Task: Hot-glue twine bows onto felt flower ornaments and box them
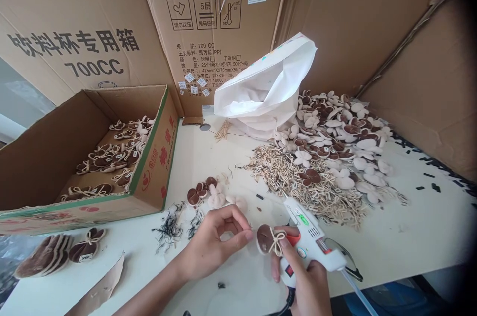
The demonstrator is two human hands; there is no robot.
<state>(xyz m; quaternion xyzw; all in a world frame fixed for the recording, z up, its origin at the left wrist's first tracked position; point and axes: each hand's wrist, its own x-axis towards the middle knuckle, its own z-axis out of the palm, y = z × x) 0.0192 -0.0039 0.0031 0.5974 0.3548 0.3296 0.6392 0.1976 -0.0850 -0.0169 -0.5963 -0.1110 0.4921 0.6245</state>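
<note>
Right hand (309, 281) wraps a white plastic hot-glue gun (311, 236) and pinches a small brown-and-cream, shoe-shaped fabric piece with a cream cord bow (265, 240), just right of left fingertips. Left hand (214, 241) half curled, thumb and index nearly meeting, can't tell if anything thin is between. Piece looks light, soft, bendy, grippy; bow probably easy to distort, better held by the padded rim. Heap of short cream cords (309, 184) beyond right hand
</note>
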